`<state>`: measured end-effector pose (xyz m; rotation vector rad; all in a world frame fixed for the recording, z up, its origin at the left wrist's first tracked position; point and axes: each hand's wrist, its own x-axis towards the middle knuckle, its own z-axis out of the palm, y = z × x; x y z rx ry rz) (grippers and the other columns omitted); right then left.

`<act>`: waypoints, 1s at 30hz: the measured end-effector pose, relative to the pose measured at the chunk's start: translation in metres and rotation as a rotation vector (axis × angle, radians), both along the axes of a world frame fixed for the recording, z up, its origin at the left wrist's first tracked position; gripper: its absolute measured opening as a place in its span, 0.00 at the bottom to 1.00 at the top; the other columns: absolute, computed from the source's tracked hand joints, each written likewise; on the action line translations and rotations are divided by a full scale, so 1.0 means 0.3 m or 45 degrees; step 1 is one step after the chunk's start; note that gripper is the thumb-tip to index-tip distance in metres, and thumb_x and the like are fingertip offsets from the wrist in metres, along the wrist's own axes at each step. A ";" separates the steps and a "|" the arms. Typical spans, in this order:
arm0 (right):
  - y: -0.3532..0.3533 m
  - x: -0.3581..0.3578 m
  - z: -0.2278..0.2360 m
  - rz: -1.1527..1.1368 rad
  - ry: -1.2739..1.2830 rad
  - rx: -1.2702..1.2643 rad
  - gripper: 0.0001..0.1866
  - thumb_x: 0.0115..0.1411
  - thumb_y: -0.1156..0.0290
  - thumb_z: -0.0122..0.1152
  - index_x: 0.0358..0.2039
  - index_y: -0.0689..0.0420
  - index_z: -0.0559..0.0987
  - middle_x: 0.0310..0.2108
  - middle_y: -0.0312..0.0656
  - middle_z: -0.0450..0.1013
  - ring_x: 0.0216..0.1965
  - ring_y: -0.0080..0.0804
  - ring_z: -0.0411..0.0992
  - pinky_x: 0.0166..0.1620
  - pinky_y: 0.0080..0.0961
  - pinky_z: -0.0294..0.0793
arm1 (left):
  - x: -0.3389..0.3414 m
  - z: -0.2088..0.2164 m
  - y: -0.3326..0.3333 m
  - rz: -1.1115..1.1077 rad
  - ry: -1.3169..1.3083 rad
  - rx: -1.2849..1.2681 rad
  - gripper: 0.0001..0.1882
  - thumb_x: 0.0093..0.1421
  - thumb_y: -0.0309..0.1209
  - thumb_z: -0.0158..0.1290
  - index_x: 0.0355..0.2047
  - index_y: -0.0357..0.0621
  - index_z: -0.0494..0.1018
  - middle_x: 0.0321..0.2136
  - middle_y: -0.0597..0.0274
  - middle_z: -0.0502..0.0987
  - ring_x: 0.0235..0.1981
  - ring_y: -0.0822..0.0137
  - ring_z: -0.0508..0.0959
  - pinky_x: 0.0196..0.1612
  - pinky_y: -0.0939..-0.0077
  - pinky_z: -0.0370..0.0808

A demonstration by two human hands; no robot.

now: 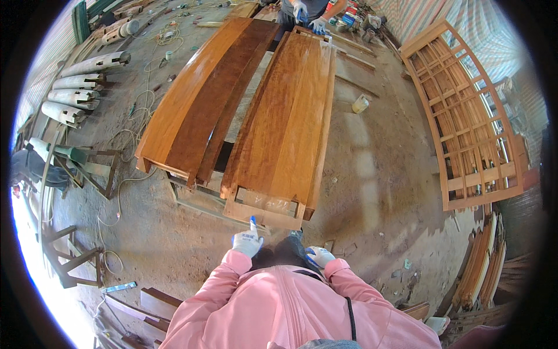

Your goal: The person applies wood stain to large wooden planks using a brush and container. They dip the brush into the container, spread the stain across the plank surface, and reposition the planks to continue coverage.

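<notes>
My left hand (247,242), in a white glove with blue fingertips, holds nothing. Its index finger points up just short of the near end of a long wooden panel (285,128), and the thumb sticks out sideways. Chalk marks show on that end, where a lighter crosspiece with square notches sits. By my right thigh, my right hand (319,256) wears the same kind of glove; its fingers are apart and nothing is in them. A second reddish-brown panel (192,87) lies alongside to the left, with a narrow gap between the two. Both rest on low supports.
At the far end of the panels stands another person (305,11) in white gloves. A wooden lattice frame (465,122) is at the right. Notched grey posts (75,99), metal stands (72,256) and loose cables (119,192) lie left. A small plastic jug (360,104) sits on the floor.
</notes>
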<state>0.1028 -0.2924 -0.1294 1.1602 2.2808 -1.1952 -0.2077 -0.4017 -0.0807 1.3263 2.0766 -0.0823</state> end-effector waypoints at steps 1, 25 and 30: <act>0.002 0.010 0.000 -0.015 0.017 -0.011 0.22 0.62 0.55 0.52 0.50 0.55 0.77 0.50 0.49 0.74 0.53 0.48 0.71 0.55 0.38 0.68 | -0.016 -0.003 -0.006 0.020 0.016 0.025 0.47 0.61 0.49 0.47 0.68 0.29 0.40 0.34 0.51 0.82 0.34 0.52 0.82 0.37 0.56 0.77; 0.053 0.047 -0.007 -0.226 0.096 -0.010 0.23 0.61 0.56 0.53 0.52 0.56 0.76 0.50 0.53 0.74 0.54 0.50 0.71 0.55 0.40 0.69 | -0.040 -0.092 -0.202 0.012 -0.165 -0.191 0.34 0.64 0.56 0.40 0.62 0.46 0.62 0.44 0.47 0.79 0.49 0.51 0.78 0.51 0.55 0.72; 0.094 0.188 0.002 -0.320 0.019 0.037 0.25 0.61 0.56 0.54 0.53 0.57 0.75 0.50 0.53 0.74 0.54 0.49 0.71 0.56 0.39 0.69 | -0.071 -0.153 -0.242 0.029 -0.170 -0.340 0.29 0.64 0.55 0.39 0.48 0.47 0.77 0.46 0.52 0.79 0.51 0.53 0.76 0.54 0.59 0.70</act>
